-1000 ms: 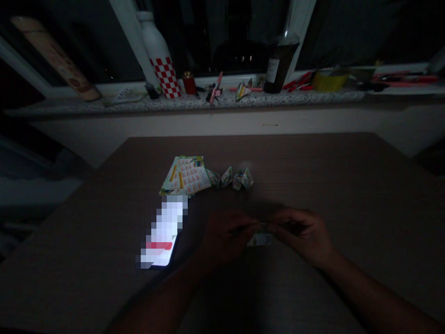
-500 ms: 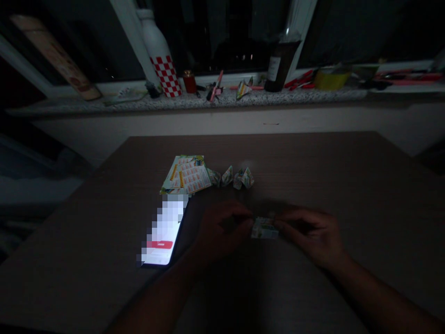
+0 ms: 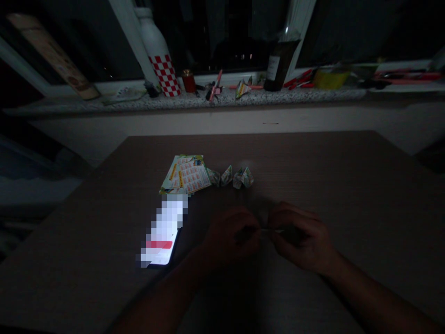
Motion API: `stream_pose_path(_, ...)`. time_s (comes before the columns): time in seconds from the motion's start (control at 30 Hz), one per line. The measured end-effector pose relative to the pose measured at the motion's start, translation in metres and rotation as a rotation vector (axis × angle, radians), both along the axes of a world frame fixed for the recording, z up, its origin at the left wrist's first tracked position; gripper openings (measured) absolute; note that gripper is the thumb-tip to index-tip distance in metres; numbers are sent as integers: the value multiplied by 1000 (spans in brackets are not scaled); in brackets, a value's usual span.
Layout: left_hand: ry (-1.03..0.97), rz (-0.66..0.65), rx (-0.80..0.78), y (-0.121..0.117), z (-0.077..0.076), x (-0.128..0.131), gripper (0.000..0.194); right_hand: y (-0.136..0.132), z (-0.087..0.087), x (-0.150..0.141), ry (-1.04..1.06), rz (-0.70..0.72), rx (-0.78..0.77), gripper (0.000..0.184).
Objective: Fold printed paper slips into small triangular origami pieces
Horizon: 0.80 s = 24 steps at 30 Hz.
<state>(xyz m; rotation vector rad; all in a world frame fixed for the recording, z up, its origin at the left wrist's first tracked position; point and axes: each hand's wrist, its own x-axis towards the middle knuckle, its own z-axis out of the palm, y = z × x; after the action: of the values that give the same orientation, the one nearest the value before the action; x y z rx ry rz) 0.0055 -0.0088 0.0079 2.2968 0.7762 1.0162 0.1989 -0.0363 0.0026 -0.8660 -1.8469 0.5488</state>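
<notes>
Between my two hands is a small folded piece of printed paper (image 3: pixel 264 230), seen nearly edge-on as a thin pale line. My left hand (image 3: pixel 233 232) pinches its left end between thumb and fingers. The right end sits in the pinch of my right hand (image 3: pixel 301 235). Most of the paper is hidden by the fingers. Beyond my hands stand several small folded paper shapes (image 3: pixel 226 176) in a row. At their left lies a stack of printed paper sheets (image 3: pixel 193 177) with orange and yellow markings.
A lit phone (image 3: pixel 162 232) lies on the wooden table (image 3: pixel 347 176) left of my left hand. Along the granite windowsill (image 3: pixel 194 103) stand a red-checked white bottle (image 3: pixel 166 74), a dark labelled container (image 3: pixel 276 69), a small jar (image 3: pixel 188 81), pens and another folded paper (image 3: pixel 242 89).
The folded paper has turned from showing its printed face to nearly edge-on. My hands have come closer together, the right one shifting left. The other things have stayed put.
</notes>
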Motion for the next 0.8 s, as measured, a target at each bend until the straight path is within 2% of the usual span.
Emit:
stream_pose_path(0.2,36,-80,119,-1,-8,3,4,1,0,-5,-54,23,76,18)
stream_pose_path(0.37,11,-89,166,-2,-10,2,5,2,0,-5,-80,24,130,20)
stream_pose_path(0.6,60,-103,131,-3,-11,5,6,1,1,-7,-97,0,152,16)
stream_pose_path(0.8,-11,-73,165,-3,-11,9,9,2,4,-6,-107,2,130,14)
